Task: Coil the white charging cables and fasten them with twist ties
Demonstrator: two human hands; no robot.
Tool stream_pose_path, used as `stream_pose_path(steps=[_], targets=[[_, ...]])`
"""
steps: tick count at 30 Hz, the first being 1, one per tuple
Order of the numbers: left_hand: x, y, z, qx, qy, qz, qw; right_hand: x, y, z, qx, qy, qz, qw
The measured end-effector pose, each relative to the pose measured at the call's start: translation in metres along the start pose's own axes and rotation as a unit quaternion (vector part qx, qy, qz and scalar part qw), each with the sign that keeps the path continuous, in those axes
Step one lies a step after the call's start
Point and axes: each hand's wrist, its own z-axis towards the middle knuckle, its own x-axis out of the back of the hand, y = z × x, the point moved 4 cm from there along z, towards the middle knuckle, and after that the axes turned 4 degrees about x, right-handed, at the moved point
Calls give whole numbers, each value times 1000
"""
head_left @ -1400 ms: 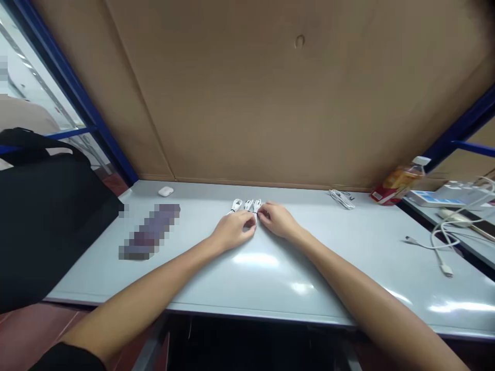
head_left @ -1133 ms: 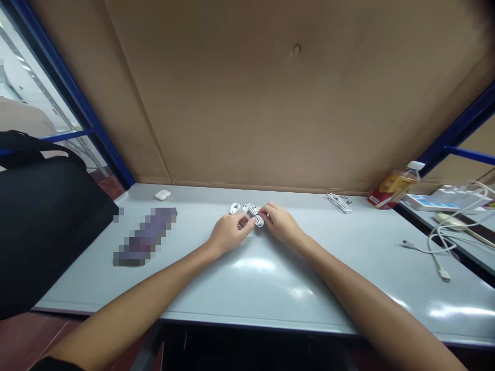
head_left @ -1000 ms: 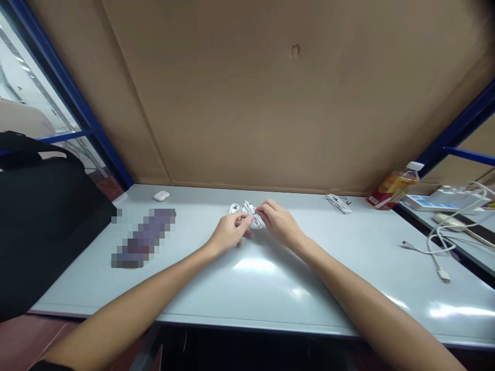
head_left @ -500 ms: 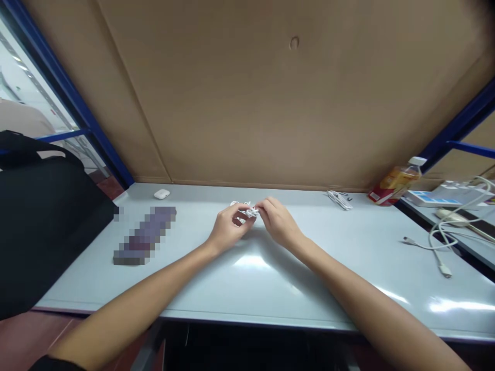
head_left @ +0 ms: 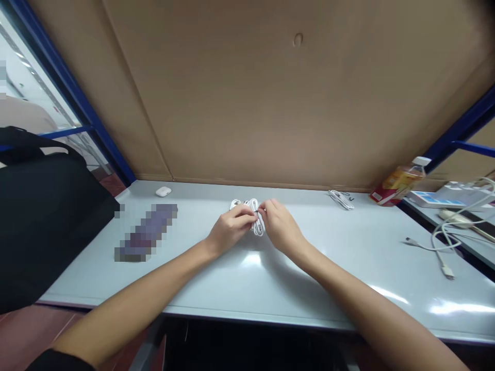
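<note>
A coiled white cable [head_left: 258,228] is held upright just above the table, its loops standing above and below a thin black tie [head_left: 256,211] at its middle. My left hand [head_left: 230,226] is closed, pinching the coil from the left side. From the right, my right hand [head_left: 281,221] is closed too, its thumb and fingertip pressed together at the black tie. Behind my left fingers more white cable [head_left: 235,203] shows on the table, partly hidden by the hand.
Another bundled white cable [head_left: 341,200] lies at the back right near a tilted drink bottle [head_left: 400,183]. Loose white cables [head_left: 441,242] trail over the right edge. A white earphone case [head_left: 163,191], a blurred-out flat object [head_left: 147,234] and a black bag [head_left: 50,221] are at left.
The white coil has turned from end-on to upright, so its loops and black tie now show. My right fingertips have moved to the tie; the view has shifted slightly.
</note>
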Motion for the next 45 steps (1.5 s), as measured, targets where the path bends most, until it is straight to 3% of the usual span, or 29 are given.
stream_pose_path(steps=[4, 8, 10, 12, 14, 16, 18, 20, 22, 26, 29, 31, 33, 36, 37, 38, 39, 42, 43, 45], targets=[[-4, 0, -2, -23, -36, 48, 998, 3, 3, -1, -62, -26, 76, 995], [-5, -2, -1, 2, -46, 20, 999, 2, 10, 2, -77, -19, 115, 990], [-5, -4, 1, 57, -48, -25, 997, 2, 13, 4, -67, -1, 131, 989], [-6, -10, 2, 163, -45, -101, 980, 3, 16, 7, -47, 24, 142, 988], [-8, -17, 1, 302, -35, -208, 930, 3, 17, 9, -21, 46, 153, 987], [-12, -22, -2, 418, -30, -318, 851, 4, 14, 9, 7, 57, 163, 985], [-16, -23, -3, 466, -55, -408, 783, 4, 10, 8, 30, 58, 161, 985], [-19, -21, -1, 459, -87, -457, 757, 3, 7, 7, 33, 52, 154, 986], [-18, -22, 1, 432, -90, -446, 779, 1, 6, 5, 17, 46, 148, 988], [-11, -24, 2, 378, -55, -336, 861, -1, 5, 4, -37, 26, 167, 985], [-5, -23, 3, 317, -51, -244, 915, -2, 7, 3, -105, -29, 225, 968], [-1, -20, 5, 248, -61, -179, 950, -4, 11, 2, -169, -99, 291, 936], [2, -17, 6, 179, -80, -136, 971, -6, 14, -1, -224, -177, 372, 883], [2, -15, 7, 124, -108, -118, 979, -7, 14, -3, -254, -260, 481, 798], [2, -15, 8, 119, -109, -116, 980, -6, 13, -3, -249, -269, 495, 788], [2, -15, 8, 124, -106, -115, 980, -4, 13, -2, -233, -266, 490, 797], [2, -16, 8, 139, -101, -114, 979, -2, 12, 0, -205, -248, 461, 827], [0, -21, 6, 220, -95, -137, 961, 7, 7, 5, -67, -142, 270, 950], [-1, -22, 5, 242, -103, -156, 952, 8, 5, 5, -23, -112, 202, 973], [-4, -23, 3, 265, -120, -195, 937, 7, 2, 4, 39, -82, 113, 989]])
